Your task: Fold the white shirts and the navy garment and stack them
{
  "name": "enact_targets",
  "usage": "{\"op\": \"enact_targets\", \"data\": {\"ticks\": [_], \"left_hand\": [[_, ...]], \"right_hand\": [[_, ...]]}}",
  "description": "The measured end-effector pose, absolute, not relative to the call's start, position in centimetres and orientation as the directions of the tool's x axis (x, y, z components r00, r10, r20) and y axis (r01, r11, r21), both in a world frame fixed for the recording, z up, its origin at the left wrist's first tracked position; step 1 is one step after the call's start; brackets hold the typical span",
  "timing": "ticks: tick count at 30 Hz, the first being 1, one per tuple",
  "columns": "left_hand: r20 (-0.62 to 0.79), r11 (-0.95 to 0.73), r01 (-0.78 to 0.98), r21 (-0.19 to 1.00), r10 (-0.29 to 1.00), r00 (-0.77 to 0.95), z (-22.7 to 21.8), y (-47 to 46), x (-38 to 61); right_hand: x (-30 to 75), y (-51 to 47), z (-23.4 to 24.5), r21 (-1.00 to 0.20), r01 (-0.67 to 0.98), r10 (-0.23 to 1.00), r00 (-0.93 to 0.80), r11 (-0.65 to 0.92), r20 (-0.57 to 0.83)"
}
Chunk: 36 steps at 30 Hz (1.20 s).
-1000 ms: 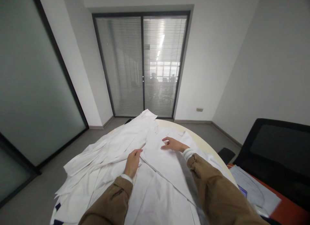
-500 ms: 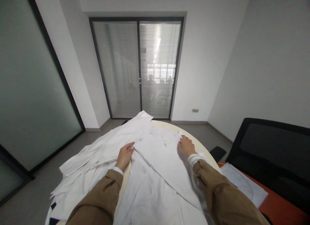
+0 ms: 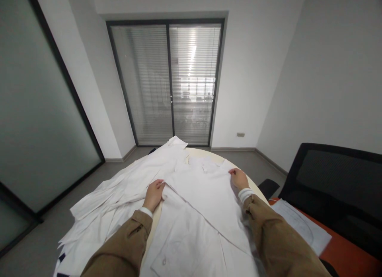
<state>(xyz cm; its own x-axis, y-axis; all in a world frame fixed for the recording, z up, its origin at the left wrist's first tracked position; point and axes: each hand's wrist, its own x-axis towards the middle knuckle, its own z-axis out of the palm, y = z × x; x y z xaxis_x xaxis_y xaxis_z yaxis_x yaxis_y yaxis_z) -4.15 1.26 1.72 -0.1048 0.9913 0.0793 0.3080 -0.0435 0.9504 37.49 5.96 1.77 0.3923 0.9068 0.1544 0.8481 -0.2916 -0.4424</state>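
Note:
A white garment (image 3: pixel 203 197), perhaps a coat or shirt, lies spread over a round cream table (image 3: pixel 257 188). One edge of it runs diagonally across the front. My left hand (image 3: pixel 154 194) pinches its left edge between thumb and fingers. On the right, my right hand (image 3: pixel 238 178) has its fingers closed on the far right edge near the shoulder. Left of the garment is a heap of more white cloth (image 3: pixel 119 193), draping past the table's side. The near end of the garment runs out of view.
At the right stands a black mesh chair (image 3: pixel 337 189). Beside it, papers (image 3: pixel 301 225) lie on an orange-red surface (image 3: pixel 353 255). Glass doors with blinds (image 3: pixel 168 86) are in the far wall, and a frosted glass panel (image 3: pixel 38 110) is at the left.
My right hand has shifted right and slightly nearer, drawing the garment's right edge outward and smoothing its upper part. My left hand stays on the left edge, barely lower.

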Motion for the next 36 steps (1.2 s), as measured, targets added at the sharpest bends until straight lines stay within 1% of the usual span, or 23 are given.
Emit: {"op": "enact_targets", "data": {"ticks": [2, 4, 6, 7, 9, 11, 12, 14, 16, 19, 22, 24, 26, 29, 32, 34, 36], "left_hand": [[0.108, -0.065, 0.340, 0.938, 0.988, -0.111, 1.8, 1.5, -4.0], [0.126, -0.070, 0.455, 0.888, 0.987, -0.095, 1.9, 1.6, -3.7], [0.131, -0.065, 0.581, 0.811, 0.989, -0.073, 1.9, 1.5, -3.6], [0.129, -0.060, 0.630, 0.774, 0.990, -0.064, 1.9, 1.5, -3.6], [0.116, -0.046, 0.676, 0.735, 0.992, -0.059, 1.7, 1.4, -3.8], [0.101, -0.030, 0.716, 0.697, 0.993, -0.057, 1.6, 1.2, -4.2], [0.095, -0.022, 0.732, 0.681, 0.994, -0.057, 1.6, 1.1, -4.5], [0.081, -0.005, 0.753, 0.658, 0.995, -0.065, 1.6, 0.8, -5.0], [0.067, 0.015, 0.758, 0.652, 0.995, -0.077, 1.9, 0.6, -5.5], [0.046, 0.035, 0.732, 0.681, 0.995, -0.090, 2.5, 0.6, -5.6], [0.016, 0.040, 0.673, 0.738, 0.997, -0.076, 3.1, 0.7, -5.2], [0.020, 0.031, 0.635, 0.772, 0.997, -0.072, 3.4, 0.5, -4.6], [0.068, -0.001, 0.607, 0.795, 0.994, -0.087, 3.8, 0.2, -3.8], [0.162, -0.087, 0.572, 0.816, 0.983, -0.082, 4.6, -0.4, -2.0], [0.206, -0.180, 0.481, 0.858, 0.979, 0.000, 5.4, -1.1, -0.1], [0.221, -0.231, 0.416, 0.879, 0.973, 0.073, 5.7, -1.6, 1.0], [0.227, -0.272, 0.398, 0.876, 0.961, 0.157, 5.8, -2.1, 1.8]], "right_hand": [[36.9, 5.8, 1.8, -0.423, 0.852, 0.894, 0.412, -0.308, 0.179], [35.5, 5.6, 2.2, -0.374, 0.875, 0.892, 0.401, -0.307, 0.206], [33.4, 5.1, 3.0, -0.306, 0.917, 0.924, 0.324, -0.255, 0.202], [32.2, 4.7, 3.4, -0.292, 0.934, 0.951, 0.261, -0.205, 0.168], [29.6, 3.5, 4.0, -0.310, 0.948, 0.994, 0.090, -0.067, 0.060], [27.2, 2.0, 4.1, -0.367, 0.925, 0.989, -0.132, 0.100, -0.061], [26.2, 1.2, 4.0, -0.388, 0.904, 0.961, -0.247, 0.181, -0.126], [24.6, -0.4, 3.4, -0.393, 0.888, 0.918, -0.338, 0.238, -0.208], [23.6, -1.5, 2.9, -0.366, 0.901, 0.916, -0.331, 0.235, -0.227], [22.9, -2.4, 2.9, -0.333, 0.912, 0.930, -0.315, 0.241, -0.189], [22.8, -2.8, 3.3, -0.329, 0.881, 0.913, -0.393, 0.341, -0.105], [22.7, -3.0, 3.5, -0.347, 0.867, 0.905, -0.414, 0.358, -0.100], [22.6, -3.0, 3.6, -0.368, 0.868, 0.909, -0.399, 0.332, -0.122], [22.0, -2.6, 3.6, -0.388, 0.855, 0.916, -0.396, 0.344, -0.061], [21.0, -1.8, 3.6, -0.468, 0.805, 0.916, -0.400, 0.364, 0.025], [20.2, -1.3, 3.8, -0.565, 0.750, 0.926, -0.371, 0.344, 0.071], [19.5, -0.7, 4.3, -0.661, 0.683, 0.945, -0.298, 0.311, 0.137]]}}
